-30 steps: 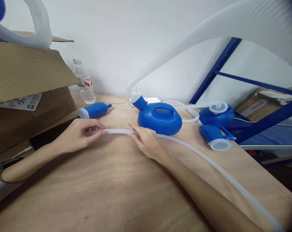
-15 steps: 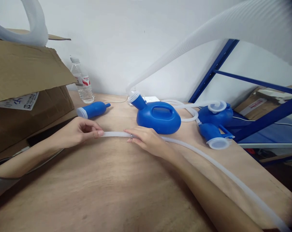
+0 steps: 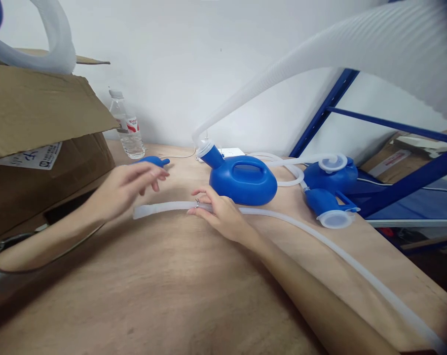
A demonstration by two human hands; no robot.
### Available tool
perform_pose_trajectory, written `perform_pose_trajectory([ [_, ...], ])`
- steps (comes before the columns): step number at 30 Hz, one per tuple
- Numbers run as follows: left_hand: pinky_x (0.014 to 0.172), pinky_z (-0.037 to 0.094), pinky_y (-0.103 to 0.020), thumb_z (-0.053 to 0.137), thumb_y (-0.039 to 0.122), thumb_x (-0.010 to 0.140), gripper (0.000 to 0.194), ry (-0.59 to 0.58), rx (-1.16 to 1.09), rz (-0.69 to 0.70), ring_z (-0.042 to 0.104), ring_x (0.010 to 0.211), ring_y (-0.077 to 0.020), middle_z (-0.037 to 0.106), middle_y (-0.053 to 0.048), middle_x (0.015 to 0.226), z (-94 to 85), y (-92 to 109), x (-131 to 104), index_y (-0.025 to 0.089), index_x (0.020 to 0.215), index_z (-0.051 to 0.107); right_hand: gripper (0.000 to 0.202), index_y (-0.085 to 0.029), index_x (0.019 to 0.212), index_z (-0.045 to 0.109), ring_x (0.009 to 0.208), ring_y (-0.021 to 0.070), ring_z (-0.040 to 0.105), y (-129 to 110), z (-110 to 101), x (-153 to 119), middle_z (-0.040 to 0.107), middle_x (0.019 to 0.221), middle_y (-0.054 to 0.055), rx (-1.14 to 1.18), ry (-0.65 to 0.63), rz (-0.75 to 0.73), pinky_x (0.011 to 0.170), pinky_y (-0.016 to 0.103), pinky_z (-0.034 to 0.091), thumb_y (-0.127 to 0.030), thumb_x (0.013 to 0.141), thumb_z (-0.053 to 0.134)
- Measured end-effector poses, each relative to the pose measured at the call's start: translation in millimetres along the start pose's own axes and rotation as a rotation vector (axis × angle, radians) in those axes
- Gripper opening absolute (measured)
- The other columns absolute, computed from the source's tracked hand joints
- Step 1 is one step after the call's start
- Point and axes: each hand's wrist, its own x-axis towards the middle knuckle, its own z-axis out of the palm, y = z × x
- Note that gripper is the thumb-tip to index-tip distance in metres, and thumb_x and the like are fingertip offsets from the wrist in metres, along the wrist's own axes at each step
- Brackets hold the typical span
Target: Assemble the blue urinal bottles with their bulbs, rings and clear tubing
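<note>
A translucent white ribbed hose (image 3: 167, 207) lies across the wooden table, its free end to the left and its long run curving to the lower right. My right hand (image 3: 221, 212) holds it between thumb and fingers, near a small shiny metal ring (image 3: 197, 203) by the fingertips. I cannot tell whether that ring is a clamp or worn on a finger. My left hand (image 3: 130, 185) is open above the table, apart from the hose's end, fingers spread. Behind it, a blue bottle-shaped part (image 3: 155, 161) is mostly hidden. A blue jug with a handle (image 3: 242, 182) stands behind my right hand.
At the left is an open cardboard box (image 3: 79, 153), with a water bottle (image 3: 129, 130) behind it. More blue jugs (image 3: 329, 204) lie at the right near a blue metal rack (image 3: 319, 118). A wide hose (image 3: 282, 64) arches overhead. A power strip (image 3: 229, 152) is by the wall.
My left hand has let go of the hose's end and lifted slightly, now covering most of the blue bottle-shaped part. My right hand's fingers have shifted slightly, still around the hose.
</note>
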Motion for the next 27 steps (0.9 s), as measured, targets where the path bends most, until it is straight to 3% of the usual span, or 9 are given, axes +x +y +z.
perform_pose_trajectory([
  [3, 0.098, 0.05, -0.049, 0.041, 0.061, 0.093, 0.066, 0.111, 0.39, -0.066, 0.062, 0.112, -0.0321, 0.067, -0.018, 0.125, -15.2, -14, 24, 0.011, 0.126, 0.067, 0.057, -0.013, 0.136, 0.048, 0.085, 0.0023, 0.061, 1, -2, 0, 0.068, 0.109, 0.005, 0.083, 0.007, 0.026, 0.094, 0.018, 0.051, -0.058, 0.1, 0.048],
  [5, 0.108, 0.039, -0.066, 0.042, 0.061, 0.094, 0.075, 0.036, 0.709, -0.103, 0.046, 0.136, -0.0461, 0.051, -0.025, 0.148, -18.6, -26, 36, 0.009, 0.147, 0.054, 0.054, -0.012, 0.127, 0.052, 0.093, 0.0032, 0.063, 3, 0, 1, 0.067, 0.115, 0.007, 0.137, 0.019, 0.035, 0.094, 0.018, 0.051, -0.057, 0.098, 0.05],
  [8, 0.107, 0.036, -0.069, 0.042, 0.064, 0.095, 0.085, -0.162, 0.862, -0.186, 0.048, 0.132, -0.0507, 0.051, -0.031, 0.143, -15.5, -39, 42, 0.006, 0.157, 0.038, 0.052, -0.009, 0.115, 0.056, 0.107, 0.0053, 0.063, 8, 4, 4, 0.064, 0.123, 0.01, 0.208, 0.041, 0.053, 0.097, 0.018, 0.051, -0.056, 0.094, 0.058],
  [10, 0.11, 0.036, -0.066, 0.042, 0.058, 0.097, 0.076, -0.144, 0.878, -0.136, 0.057, 0.121, -0.0442, 0.058, -0.026, 0.133, -12.2, -43, 39, 0.008, 0.154, 0.042, 0.053, -0.008, 0.113, 0.059, 0.106, 0.0044, 0.063, 14, 8, 7, 0.065, 0.121, 0.01, 0.251, 0.05, 0.07, 0.098, 0.017, 0.051, -0.055, 0.09, 0.063],
  [13, 0.104, 0.045, -0.057, 0.043, 0.054, 0.097, 0.063, 0.007, 0.792, -0.022, 0.061, 0.111, -0.0361, 0.056, -0.019, 0.132, -10.1, -39, 28, 0.014, 0.143, 0.056, 0.057, -0.007, 0.123, 0.06, 0.103, 0.0028, 0.063, 23, 13, 12, 0.066, 0.119, 0.01, 0.315, 0.071, 0.102, 0.098, 0.016, 0.052, -0.053, 0.089, 0.064],
  [18, 0.09, 0.053, -0.033, 0.058, 0.063, 0.089, 0.056, 0.208, 0.412, 0.219, 0.062, 0.1, -0.0212, 0.062, -0.008, 0.117, -8.5, -19, -3, 0.018, 0.118, 0.072, 0.061, -0.005, 0.131, 0.058, 0.101, 0.0031, 0.066, 34, 12, 19, 0.067, 0.119, 0.011, 0.399, 0.103, 0.145, 0.098, 0.017, 0.055, -0.053, 0.093, 0.059],
  [21, 0.078, 0.052, -0.025, 0.066, 0.06, 0.086, 0.047, 0.195, 0.244, 0.198, 0.063, 0.099, -0.0169, 0.065, -0.003, 0.116, -8.4, -12, -24, 0.022, 0.114, 0.072, 0.066, -0.005, 0.14, 0.052, 0.099, 0.003, 0.067, 38, 7, 18, 0.066, 0.122, 0.013, 0.424, 0.131, 0.157, 0.096, 0.018, 0.056, -0.056, 0.098, 0.048],
  [23, 0.08, 0.051, -0.025, 0.069, 0.056, 0.085, 0.042, 0.217, 0.212, 0.188, 0.063, 0.1, -0.0171, 0.068, -0.001, 0.114, -11.2, -12, -32, 0.023, 0.111, 0.072, 0.069, -0.005, 0.143, 0.05, 0.1, 0.0032, 0.067, 39, 5, 18, 0.065, 0.123, 0.014, 0.428, 0.141, 0.163, 0.095, 0.018, 0.056, -0.058, 0.099, 0.044],
  [27, 0.082, 0.048, -0.029, 0.065, 0.046, 0.085, 0.033, 0.394, 0.073, 0.108, 0.062, 0.097, -0.0185, 0.069, -0.002, 0.109, -22.5, -19, -31, 0.022, 0.108, 0.068, 0.07, -0.005, 0.137, 0.056, 0.095, 0.0032, 0.067, 38, 6, 18, 0.068, 0.113, 0.012, 0.408, 0.14, 0.18, 0.092, 0.017, 0.056, -0.059, 0.093, 0.055],
])
